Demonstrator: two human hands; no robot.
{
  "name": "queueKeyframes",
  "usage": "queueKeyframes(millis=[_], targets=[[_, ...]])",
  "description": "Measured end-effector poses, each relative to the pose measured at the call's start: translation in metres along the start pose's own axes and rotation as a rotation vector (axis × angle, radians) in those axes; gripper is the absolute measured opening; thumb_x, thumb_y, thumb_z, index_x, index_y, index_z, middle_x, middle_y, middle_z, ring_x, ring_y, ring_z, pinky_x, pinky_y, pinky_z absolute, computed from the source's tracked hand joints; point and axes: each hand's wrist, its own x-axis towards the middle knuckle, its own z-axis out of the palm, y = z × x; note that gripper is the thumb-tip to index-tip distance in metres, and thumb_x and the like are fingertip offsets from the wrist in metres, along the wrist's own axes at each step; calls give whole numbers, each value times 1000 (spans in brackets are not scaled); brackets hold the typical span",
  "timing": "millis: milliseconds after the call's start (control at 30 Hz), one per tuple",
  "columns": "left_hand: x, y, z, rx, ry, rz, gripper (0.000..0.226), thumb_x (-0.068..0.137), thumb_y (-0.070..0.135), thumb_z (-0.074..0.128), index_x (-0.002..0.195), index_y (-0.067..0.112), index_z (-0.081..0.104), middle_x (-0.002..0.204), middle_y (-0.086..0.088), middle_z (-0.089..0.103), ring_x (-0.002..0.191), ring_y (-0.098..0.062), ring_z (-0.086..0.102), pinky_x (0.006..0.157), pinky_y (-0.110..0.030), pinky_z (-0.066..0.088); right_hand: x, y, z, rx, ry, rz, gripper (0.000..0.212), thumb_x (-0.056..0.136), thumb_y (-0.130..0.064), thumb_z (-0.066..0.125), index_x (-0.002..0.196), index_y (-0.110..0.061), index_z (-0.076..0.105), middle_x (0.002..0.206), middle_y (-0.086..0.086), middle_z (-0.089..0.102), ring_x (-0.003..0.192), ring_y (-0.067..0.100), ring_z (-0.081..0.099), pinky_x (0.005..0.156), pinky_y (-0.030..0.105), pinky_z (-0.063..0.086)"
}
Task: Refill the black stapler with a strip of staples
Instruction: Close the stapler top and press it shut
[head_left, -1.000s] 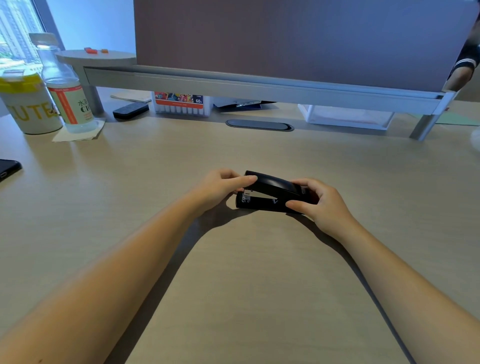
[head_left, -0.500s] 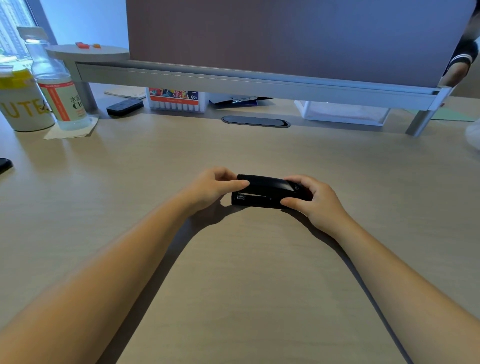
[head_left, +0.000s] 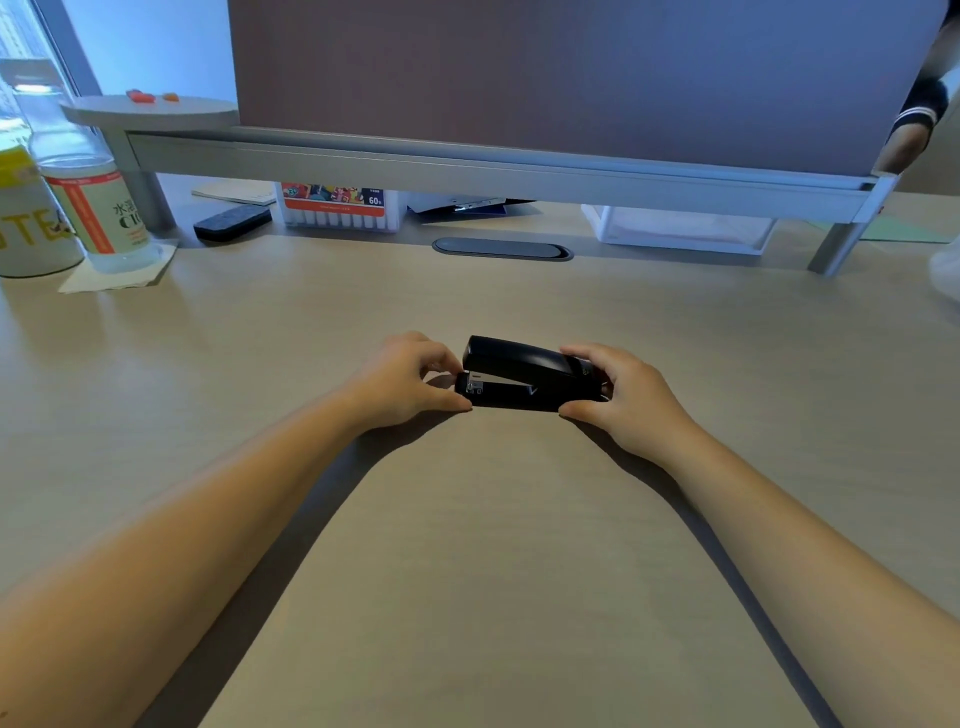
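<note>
The black stapler (head_left: 524, 371) lies flat on the wooden desk (head_left: 467, 545), its front end pointing left, a thin gap under its top arm showing the metal magazine. My left hand (head_left: 402, 382) pinches the front end with thumb and fingertips. My right hand (head_left: 623, 395) grips the rear hinge end, thumb on the near side, fingers over the top. No loose strip of staples is in sight.
A raised monitor shelf (head_left: 467, 166) spans the back, with a marker box (head_left: 340, 205), a dark remote (head_left: 232, 222) and a clear tray (head_left: 680, 228) under it. A water bottle (head_left: 88, 202) and a white tub (head_left: 26, 234) stand far left. Another person's arm (head_left: 914, 130) shows top right.
The stapler's top arm was pressed flat half a second ago and now stands slightly raised again. My left fingers slid from the top to the front tip.
</note>
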Motion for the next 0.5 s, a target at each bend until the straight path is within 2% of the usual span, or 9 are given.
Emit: queueKeyframes(millis=[100,167,333,500], targets=[[29,-10,3,31,45,-21,35,74,31,63,106,17,58,98,-5,51,97,-25,47,83,-36,39,26,3,4,-8,64,39,60,75,-12,64,129,-14,37,130,14,48,118,27,45,96,32,36],[51,-15,4,31,71,-35,35,77,30,60,109,17,57,110,-11,56,101,-23,47,89,-39,39,48,7,8,14,107,74,62,76,-11,63,130,-12,33,133,15,46,121,28,43,102,36,35],[96,-18,2,-5,109,-86,35,82,26,54,115,15,54,118,-13,59,102,-23,50,82,-31,34,99,16,14,33,166,119,61,78,-9,61,131,-9,30,136,17,43,126,30,40,105,40,33],[121,-26,2,32,144,-106,39,83,29,52,120,16,51,124,-12,56,111,-27,49,83,-31,33,126,24,19,9,186,103,58,79,-10,60,130,-8,32,135,17,44,124,30,41,104,38,34]])
